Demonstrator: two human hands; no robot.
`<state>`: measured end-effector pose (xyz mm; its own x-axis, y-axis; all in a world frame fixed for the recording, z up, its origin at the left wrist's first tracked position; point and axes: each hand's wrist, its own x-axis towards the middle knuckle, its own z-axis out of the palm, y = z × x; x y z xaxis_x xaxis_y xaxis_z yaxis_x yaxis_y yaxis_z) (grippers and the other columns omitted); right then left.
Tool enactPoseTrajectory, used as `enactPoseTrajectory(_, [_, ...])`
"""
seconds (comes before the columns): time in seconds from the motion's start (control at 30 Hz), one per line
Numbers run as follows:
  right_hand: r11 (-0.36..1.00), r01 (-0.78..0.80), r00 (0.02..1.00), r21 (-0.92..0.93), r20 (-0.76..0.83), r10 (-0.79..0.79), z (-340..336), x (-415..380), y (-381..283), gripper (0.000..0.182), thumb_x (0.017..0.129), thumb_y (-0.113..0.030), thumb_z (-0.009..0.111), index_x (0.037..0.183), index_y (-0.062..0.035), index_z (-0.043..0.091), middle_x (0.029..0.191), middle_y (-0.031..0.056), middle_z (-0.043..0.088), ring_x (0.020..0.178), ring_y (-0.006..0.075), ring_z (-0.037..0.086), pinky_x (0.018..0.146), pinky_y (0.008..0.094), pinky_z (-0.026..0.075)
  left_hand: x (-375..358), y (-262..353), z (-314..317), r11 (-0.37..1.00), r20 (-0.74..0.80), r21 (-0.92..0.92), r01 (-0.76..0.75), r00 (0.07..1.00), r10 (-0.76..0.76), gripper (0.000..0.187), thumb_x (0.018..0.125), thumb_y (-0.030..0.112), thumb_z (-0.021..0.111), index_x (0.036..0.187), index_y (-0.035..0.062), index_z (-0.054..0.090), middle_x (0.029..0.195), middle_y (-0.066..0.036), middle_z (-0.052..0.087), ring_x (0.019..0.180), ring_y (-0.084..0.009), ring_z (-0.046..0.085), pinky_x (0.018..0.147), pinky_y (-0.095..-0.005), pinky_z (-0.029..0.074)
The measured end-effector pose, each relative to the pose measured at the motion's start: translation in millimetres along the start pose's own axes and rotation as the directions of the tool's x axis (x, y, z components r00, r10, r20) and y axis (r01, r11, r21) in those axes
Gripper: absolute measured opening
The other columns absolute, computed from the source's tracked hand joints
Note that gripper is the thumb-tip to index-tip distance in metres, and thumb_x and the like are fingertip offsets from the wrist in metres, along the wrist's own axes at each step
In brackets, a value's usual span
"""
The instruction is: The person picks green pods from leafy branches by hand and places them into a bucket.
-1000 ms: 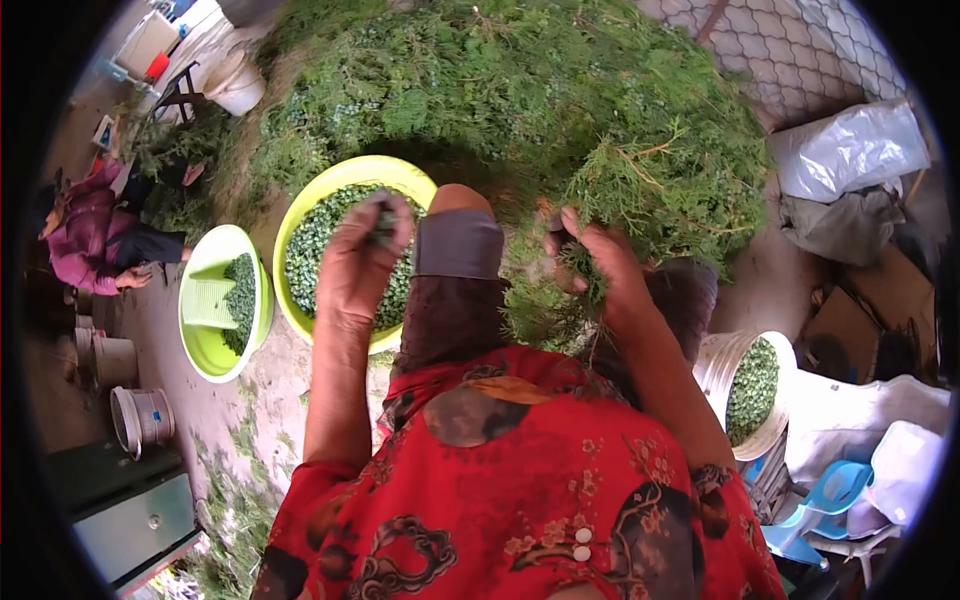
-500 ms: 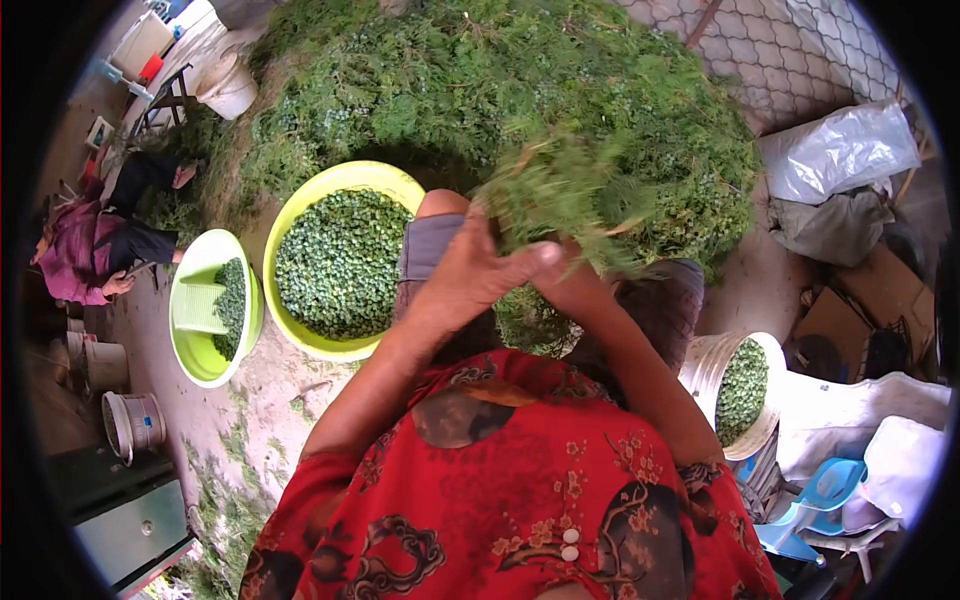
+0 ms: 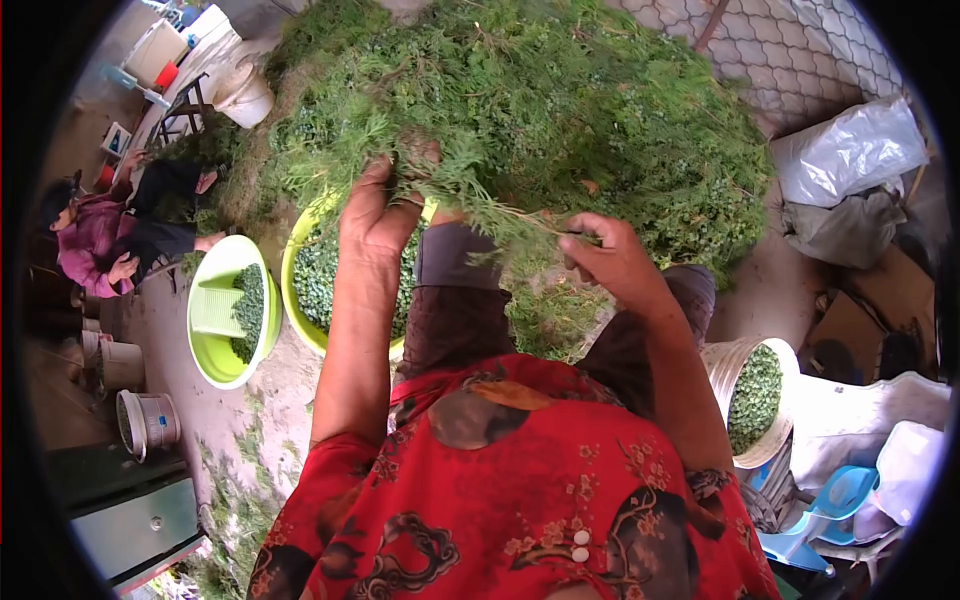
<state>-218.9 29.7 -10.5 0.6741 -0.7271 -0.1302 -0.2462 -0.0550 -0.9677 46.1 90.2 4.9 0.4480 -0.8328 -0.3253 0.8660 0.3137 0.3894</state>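
My right hand (image 3: pixel 608 255) pinches the thin stem end of a feathery evergreen branch (image 3: pixel 470 195). The branch stretches leftward to my left hand (image 3: pixel 375 215), whose fingers are closed around its leafy part and partly hidden by the foliage. Both hands are above my knees. Under my left forearm stands a yellow-green tub (image 3: pixel 303 305) full of small green berries (image 3: pixel 318 275). Beyond the hands spreads a large heap of evergreen branches (image 3: pixel 560 100) with berries among the leaves.
A smaller green basin (image 3: pixel 205 352) with berries sits at left. To my right a white bucket (image 3: pixel 725 375) of berries leans over. A person in a purple top (image 3: pixel 95 245) sits at far left. Wrapped plastic (image 3: pixel 850 150) and a blue plastic item (image 3: pixel 835 495) lie at right.
My hands have moved apart, the left one up and to the left, the right one to the right. The branch, bunched and blurred before, is now stretched between them.
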Motion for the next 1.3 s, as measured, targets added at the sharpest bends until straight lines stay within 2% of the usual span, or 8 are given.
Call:
enactPoseTrajectory(0.53, [0.991,-0.079,0.990,0.111,-0.108,0.091,-7.5,-5.0,31.1,0.019,0.085,-0.020,0.055,0.087,-0.0009,0.057,0.058,-0.0008,0.049,0.045,0.0048,0.042,0.039,0.0208,0.032,-28.6,99.3,-84.9,0.930,-0.041,0.364,-0.057,0.996,0.077,0.019,0.088,0.008,0.050,0.107,0.0032,0.051,0.098,-0.011,0.060,0.084,-0.0219,0.059,0.072,-0.0341,0.049])
enactPoseTrajectory(0.67, [0.983,-0.071,0.994,0.170,-0.066,0.083,-7.5,2.1,30.9,0.019,0.085,-0.020,0.054,0.086,-0.0017,0.056,0.058,-0.0015,0.048,0.045,0.0047,0.042,0.039,0.0208,0.032,-101.7,179.4,-181.8,0.578,-0.184,0.806,0.129,0.982,0.038,0.024,0.085,0.008,0.055,0.108,0.0085,0.048,0.092,-0.006,0.056,0.075,-0.0137,0.056,0.053,-0.0241,0.044])
enactPoseTrajectory(0.73, [0.986,-0.104,0.990,0.132,-0.084,0.116,-7.4,2.1,25.4,0.018,0.085,-0.021,0.054,0.087,-0.0022,0.056,0.058,-0.0016,0.047,0.046,0.0046,0.043,0.040,0.0204,0.032,-155.4,235.6,-255.8,-0.111,-0.359,0.923,0.369,0.928,0.103,0.020,0.085,0.008,0.053,0.104,0.0035,0.057,0.086,-0.007,0.057,0.065,-0.0084,0.051,0.048,-0.0230,0.038])
enactPoseTrajectory(0.77, [0.986,-0.098,0.992,0.132,-0.063,0.107,-9.1,3.5,28.3,0.019,0.085,-0.021,0.055,0.087,-0.0020,0.057,0.059,-0.0010,0.048,0.047,0.0048,0.044,0.041,0.0206,0.033,-181.4,238.8,-248.6,-0.257,-0.658,0.677,0.690,0.723,0.210,0.020,0.083,0.011,0.054,0.100,0.0044,0.062,0.077,-0.006,0.059,0.060,-0.0122,0.053,0.051,-0.0259,0.042])
enactPoseTrajectory(0.83, [0.990,-0.062,0.996,0.128,-0.061,0.070,-10.8,6.0,35.3,0.020,0.084,-0.020,0.056,0.088,-0.0011,0.057,0.061,-0.0001,0.050,0.050,0.0061,0.045,0.044,0.0221,0.036,-291.6,181.2,-324.4,-0.387,-0.622,0.665,0.639,0.760,0.187,0.020,0.082,0.011,0.054,0.100,0.0043,0.062,0.077,-0.007,0.060,0.062,-0.0138,0.054,0.052,-0.0270,0.042])
enactPoseTrajectory(0.93, [0.998,0.043,0.990,-0.037,-0.133,-0.047,-18.0,10.6,59.1,0.017,0.081,-0.013,0.057,0.088,0.0017,0.058,0.063,0.0030,0.052,0.058,0.0105,0.051,0.053,0.0289,0.043,-241.7,204.1,-382.3,-0.714,-0.492,0.577,0.397,0.866,0.083,0.021,0.081,0.012,0.053,0.099,0.0042,0.062,0.078,-0.009,0.061,0.066,-0.0185,0.056,0.057,-0.0304,0.044])
enactPoseTrajectory(1.2, [0.996,-0.044,0.975,-0.081,-0.221,0.025,-44.9,22.0,70.1,0.026,0.079,-0.024,0.054,0.087,-0.0004,0.061,0.075,0.0152,0.060,0.067,0.0273,0.058,0.063,0.0370,0.045,-80.2,284.1,-355.1,-0.974,-0.306,-0.014,0.225,0.927,0.219,0.025,0.077,0.015,0.053,0.096,0.0038,0.064,0.082,-0.016,0.064,0.078,-0.0310,0.062,0.070,-0.0394,0.048])
enactPoseTrajectory(1.3, [0.971,-0.070,0.969,-0.228,-0.248,0.012,-68.8,30.3,68.5,0.026,0.078,-0.025,0.053,0.086,-0.0012,0.061,0.077,0.0161,0.060,0.071,0.0315,0.058,0.066,0.0397,0.045,50.2,173.9,-217.1,-0.925,0.206,0.358,0.127,0.956,0.210,0.021,0.077,0.017,0.046,0.077,-0.0010,0.057,0.075,-0.023,0.058,0.075,-0.0425,0.055,0.065,-0.0481,0.044])
